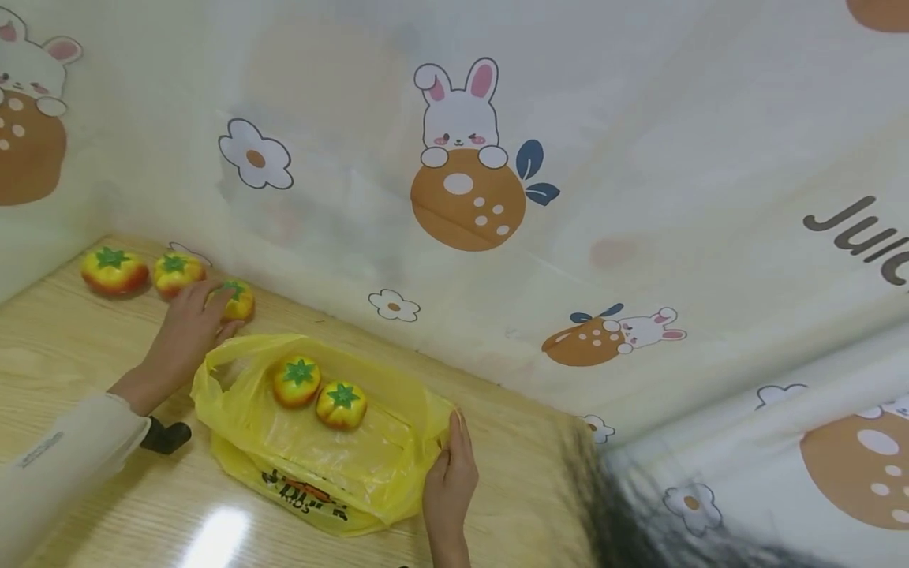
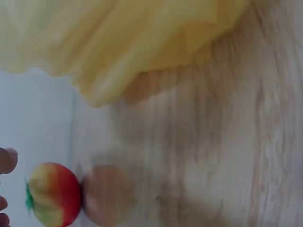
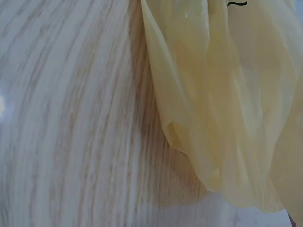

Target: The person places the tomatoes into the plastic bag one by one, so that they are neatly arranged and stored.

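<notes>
My left hand (image 1: 186,327) reaches over the rightmost of three yellow-and-red toy tomatoes at the back left. That toy tomato (image 1: 242,303) has a green leafy top. In the left wrist view, fingertips (image 2: 6,161) show above and apart from a toy tomato (image 2: 54,195) on the table. The right hand (image 1: 451,481) pinches the right rim of a yellow plastic bag (image 1: 312,451), its mouth spread wide. Inside lie two more toy tomatoes (image 1: 297,382) side by side. Yellow film (image 3: 213,104) fills much of the right wrist view, with the fingers hidden.
Two toy tomatoes (image 1: 115,271) sit in the far left corner, left of the reaching hand. A pale curtain (image 1: 341,221) with rabbit prints runs along the back of the wooden table (image 1: 71,347). Dark hair (image 1: 618,513) blurs the lower right.
</notes>
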A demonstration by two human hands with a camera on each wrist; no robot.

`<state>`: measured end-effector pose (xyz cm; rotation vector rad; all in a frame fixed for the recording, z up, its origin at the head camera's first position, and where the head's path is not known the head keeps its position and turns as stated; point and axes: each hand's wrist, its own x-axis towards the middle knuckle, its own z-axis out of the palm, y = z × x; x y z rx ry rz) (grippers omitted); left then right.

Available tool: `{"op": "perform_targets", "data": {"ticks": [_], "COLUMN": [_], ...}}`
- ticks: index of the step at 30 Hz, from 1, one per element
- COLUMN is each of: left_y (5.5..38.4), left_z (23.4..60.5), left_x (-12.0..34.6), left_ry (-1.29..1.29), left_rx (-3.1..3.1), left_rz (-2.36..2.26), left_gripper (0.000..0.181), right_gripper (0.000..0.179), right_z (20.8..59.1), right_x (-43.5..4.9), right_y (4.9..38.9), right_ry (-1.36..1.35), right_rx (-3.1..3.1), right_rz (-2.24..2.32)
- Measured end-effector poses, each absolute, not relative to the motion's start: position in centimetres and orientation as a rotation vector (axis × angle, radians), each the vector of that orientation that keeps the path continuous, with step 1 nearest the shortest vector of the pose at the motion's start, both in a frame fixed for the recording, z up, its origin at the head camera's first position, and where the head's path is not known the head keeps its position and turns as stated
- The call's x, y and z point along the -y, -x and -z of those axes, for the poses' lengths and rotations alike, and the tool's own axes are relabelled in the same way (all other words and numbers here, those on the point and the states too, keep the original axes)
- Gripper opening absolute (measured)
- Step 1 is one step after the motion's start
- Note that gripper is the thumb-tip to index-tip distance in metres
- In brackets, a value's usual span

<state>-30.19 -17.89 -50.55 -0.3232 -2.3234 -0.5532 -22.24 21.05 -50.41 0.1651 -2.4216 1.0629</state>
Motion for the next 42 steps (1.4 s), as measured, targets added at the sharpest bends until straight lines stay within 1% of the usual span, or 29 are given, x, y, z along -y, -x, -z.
{"op": "perform_targets", "data": {"ticks": [5,10,17,23,31,37,42], "left_y": [30.7,31.6,33.0,33.4,33.3,33.6,33.8], "left_z": [50.9,51.1,52.0,52.8,52.2,52.5,52.9], "left_x": [18.4,18.7,18.2,18.3,18.2,18.4,18.8], "left_ry": [0.274,0.282,0.304,0.220,0.121,0.108,0.147], "left_rx": [2.427,2.446,2.476,2.491,2.697,2.739,2.727], "left_rz": [0.576,0.572,0.556,0.535,0.865,0.904,0.995], "left_gripper": [0.051,0.052,0.051,0.049,0.050,0.046,0.050], "right_gripper": [0.043,0.043,0.049,0.051,0.050,0.050,0.050], "right_z": [50.4,50.5,50.3,50.7,50.9,51.0,51.1], "right_x": [-20.9,-20.9,-21.4,-21.6,-21.6,-21.5,-21.4], "right_y": [22.3,22.1,21.9,22.0,22.2,22.3,22.2], "right_ry": [-0.164,-0.168,-0.182,-0.173,-0.181,-0.213,-0.164], "right_rx": [2.428,2.431,2.399,2.453,2.462,2.451,2.480], "right_rz": [-1.042,-1.010,-1.016,-1.042,-1.035,-1.038,-1.072]}}
